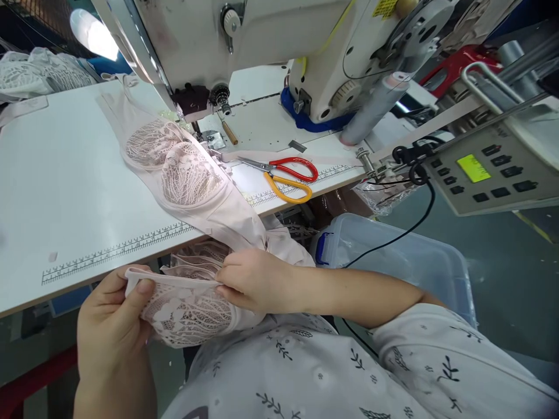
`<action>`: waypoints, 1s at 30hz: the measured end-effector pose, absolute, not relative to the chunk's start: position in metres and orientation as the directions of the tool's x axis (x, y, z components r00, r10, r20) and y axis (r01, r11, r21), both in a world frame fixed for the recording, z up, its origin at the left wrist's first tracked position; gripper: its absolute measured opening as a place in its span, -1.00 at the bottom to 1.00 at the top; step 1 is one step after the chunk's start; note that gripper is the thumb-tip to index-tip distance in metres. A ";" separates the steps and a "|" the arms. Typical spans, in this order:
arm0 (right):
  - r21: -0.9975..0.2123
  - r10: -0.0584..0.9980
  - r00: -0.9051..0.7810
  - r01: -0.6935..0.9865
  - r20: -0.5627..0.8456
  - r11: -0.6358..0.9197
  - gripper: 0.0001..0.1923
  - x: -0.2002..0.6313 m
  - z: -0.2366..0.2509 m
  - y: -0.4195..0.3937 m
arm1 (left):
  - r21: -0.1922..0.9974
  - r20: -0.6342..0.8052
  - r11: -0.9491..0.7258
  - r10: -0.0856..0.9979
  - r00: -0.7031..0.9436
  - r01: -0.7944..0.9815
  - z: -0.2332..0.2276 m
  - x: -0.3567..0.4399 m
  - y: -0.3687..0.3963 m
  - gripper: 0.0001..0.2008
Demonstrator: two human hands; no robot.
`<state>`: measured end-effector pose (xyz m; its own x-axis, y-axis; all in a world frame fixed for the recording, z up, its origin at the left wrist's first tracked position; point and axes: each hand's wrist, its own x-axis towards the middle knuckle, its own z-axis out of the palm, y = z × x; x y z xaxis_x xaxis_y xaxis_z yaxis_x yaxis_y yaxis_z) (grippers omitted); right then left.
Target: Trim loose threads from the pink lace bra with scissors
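The left hand [114, 317] pinches one end of a narrow pale pink fabric band [172, 280] between thumb and fingers, and the right hand [255, 279] is clamped on the other end, so both grips are closed on this band and it is stretched between them, just below the front edge of the white bench [65, 192]. The band belongs to a pale pink lace bra [183, 169] with a leaf-pattern lace. Below the grip one cup hangs over the lap; above the grip the other cups lie on the bench and reach to the white sewing machine [262, 35]. To the right of the grip lie scissors with one red and one yellow handle [286, 177]. A printed ruler scale [117, 249] runs along the bench edge; its numbers are too small to read.
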<state>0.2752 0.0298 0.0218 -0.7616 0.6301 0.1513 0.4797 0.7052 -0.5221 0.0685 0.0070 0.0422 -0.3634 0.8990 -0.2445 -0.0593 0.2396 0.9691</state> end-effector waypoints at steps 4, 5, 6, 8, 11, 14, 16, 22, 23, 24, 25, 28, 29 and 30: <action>-0.579 0.634 -0.759 0.453 0.147 0.678 -0.76 0.277 0.026 0.030 | 0.958 -0.287 0.277 0.898 -0.332 -0.078 0.047 0.068 0.008 -0.79; -0.607 0.642 -0.755 0.450 0.133 0.655 -0.79 0.278 0.027 0.030 | 0.956 -0.292 0.278 0.898 -0.330 -0.090 0.048 0.068 0.008 -0.78; -0.635 0.656 -0.746 0.452 0.115 0.626 -0.81 0.278 0.027 0.030 | 0.956 -0.295 0.277 0.897 -0.329 -0.100 0.049 0.068 0.008 -0.78; -0.679 0.692 -0.717 0.467 0.084 0.566 -0.86 0.279 0.027 0.031 | 0.952 -0.304 0.281 0.892 -0.335 -0.119 0.048 0.069 0.009 -0.75; -0.715 0.710 -0.698 0.449 0.093 0.535 -0.88 0.283 0.025 0.030 | 0.956 -0.292 0.261 0.889 -0.352 -0.132 0.042 0.070 0.010 -0.73; -0.771 0.704 -0.697 0.374 0.133 0.515 -0.87 0.288 0.023 0.029 | 0.981 -0.189 0.154 0.891 -0.412 -0.117 0.033 0.071 0.010 -0.75; -0.819 0.718 -0.686 0.339 0.122 0.463 -0.85 0.292 0.023 0.030 | 0.987 -0.157 0.135 0.905 -0.395 -0.082 0.031 0.069 0.009 -0.79; -0.849 0.706 -0.704 0.322 0.081 0.418 -0.81 0.300 0.026 0.039 | 0.988 -0.098 0.095 0.995 0.017 0.123 0.039 0.056 0.008 -0.64; -0.846 0.696 -0.714 0.320 0.081 0.427 -0.80 0.300 0.026 0.040 | 0.984 -0.064 0.054 0.996 0.058 0.171 0.041 0.055 0.008 -0.62; -0.841 0.685 -0.724 0.317 0.084 0.438 -0.80 0.301 0.027 0.040 | 0.974 -0.034 0.013 0.996 0.085 0.228 0.043 0.053 0.009 -0.64; -0.836 0.671 -0.736 0.311 0.089 0.452 -0.79 0.302 0.027 0.040 | 0.958 -0.007 -0.026 0.994 0.114 0.287 0.046 0.052 0.010 -0.70; -0.811 0.641 -0.757 0.293 0.126 0.506 -0.78 0.303 0.027 0.041 | 0.904 0.041 -0.153 0.960 0.277 0.399 0.058 0.048 0.015 -0.88; -0.796 0.633 -0.761 0.293 0.141 0.530 -0.78 0.304 0.028 0.041 | 0.890 0.032 -0.184 0.938 0.345 0.418 0.064 0.047 0.017 -0.89; -0.777 0.624 -0.766 0.297 0.152 0.554 -0.78 0.305 0.029 0.041 | 0.872 0.016 -0.210 0.915 0.404 0.442 0.070 0.045 0.019 -0.89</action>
